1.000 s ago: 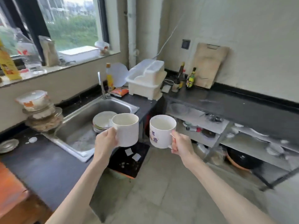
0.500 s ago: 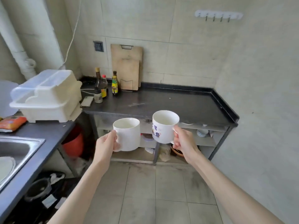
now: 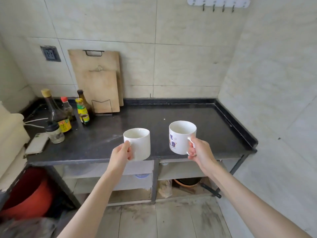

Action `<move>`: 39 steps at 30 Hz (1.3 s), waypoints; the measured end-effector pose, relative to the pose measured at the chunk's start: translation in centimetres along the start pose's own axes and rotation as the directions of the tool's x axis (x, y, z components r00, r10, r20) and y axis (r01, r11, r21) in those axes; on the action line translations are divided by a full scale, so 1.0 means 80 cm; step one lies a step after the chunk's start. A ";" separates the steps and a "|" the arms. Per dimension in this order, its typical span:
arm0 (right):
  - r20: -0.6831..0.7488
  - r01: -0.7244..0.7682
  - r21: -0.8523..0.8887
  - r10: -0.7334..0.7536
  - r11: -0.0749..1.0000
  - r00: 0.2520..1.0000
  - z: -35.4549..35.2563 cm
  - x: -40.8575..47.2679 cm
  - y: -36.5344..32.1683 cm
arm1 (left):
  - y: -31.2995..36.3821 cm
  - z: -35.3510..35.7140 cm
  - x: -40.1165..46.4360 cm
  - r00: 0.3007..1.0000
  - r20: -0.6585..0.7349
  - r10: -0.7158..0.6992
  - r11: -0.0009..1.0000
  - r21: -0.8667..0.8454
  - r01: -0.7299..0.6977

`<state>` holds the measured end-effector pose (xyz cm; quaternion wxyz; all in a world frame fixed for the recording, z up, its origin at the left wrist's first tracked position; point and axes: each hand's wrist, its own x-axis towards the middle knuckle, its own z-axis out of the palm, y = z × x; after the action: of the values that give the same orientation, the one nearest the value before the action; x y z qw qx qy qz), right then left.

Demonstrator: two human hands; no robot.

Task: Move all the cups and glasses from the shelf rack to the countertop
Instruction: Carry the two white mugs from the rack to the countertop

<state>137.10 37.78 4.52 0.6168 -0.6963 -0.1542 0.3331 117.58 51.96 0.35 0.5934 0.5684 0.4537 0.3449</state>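
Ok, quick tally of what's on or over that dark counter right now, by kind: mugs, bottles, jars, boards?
Mugs: 2, a plain mug in the left hand and a printed mug in the right hand, both held above the counter
Bottles: 4
Jars: 1
Boards: 2
Total: 9

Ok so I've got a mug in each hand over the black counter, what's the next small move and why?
Probably lower both straight down onto the dark countertop. The left hand holds the plain white mug and the right hand the printed mug upright by their handles, above the front part of the surface, which looks bare under them; the bottles stand well off to the left.
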 end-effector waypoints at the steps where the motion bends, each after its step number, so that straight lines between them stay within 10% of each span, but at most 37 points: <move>1: -0.012 -0.008 -0.004 0.008 1.000 1.000 0.001 0.020 -0.002 | 0.001 0.009 0.018 0.999 0.034 -0.006 1.000 0.006 0.006; 39: 0.269 -0.169 -0.317 0.259 0.933 0.928 0.105 0.729 0.015 | -0.075 0.282 0.623 0.931 0.110 -0.348 0.925 0.201 0.323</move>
<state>173.95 80.40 -12.72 0.4368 -0.7311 -0.2170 0.4770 155.44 89.24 -14.17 0.6213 0.5565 0.5297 0.1540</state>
